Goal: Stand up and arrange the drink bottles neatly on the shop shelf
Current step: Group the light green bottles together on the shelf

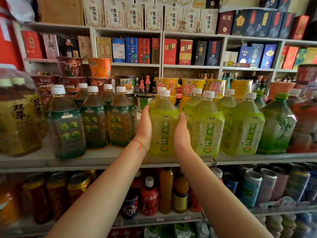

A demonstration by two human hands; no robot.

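Hands clasp one pale green bottle [163, 124] upright at the shelf [103, 160] edge: left hand [144, 127] and right hand [181, 134] flat against its sides. Tea bottles [94, 117] flank it; cans [248, 188] below, boxed goods [171, 50] above.

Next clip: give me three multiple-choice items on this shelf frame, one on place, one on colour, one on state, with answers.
1. Where does the pale yellow-green plastic tea bottle between the hands stand?
A. lower shelf B. middle grey shelf C. floor
2. What colour is its cap?
A. white B. green C. red
3. How is it held?
A. left hand alone B. both hands at its sides C. untouched

Answers: 1 B, its base sits on that shelf; 2 A, the cap shows white; 3 B, the right hand presses the other side.
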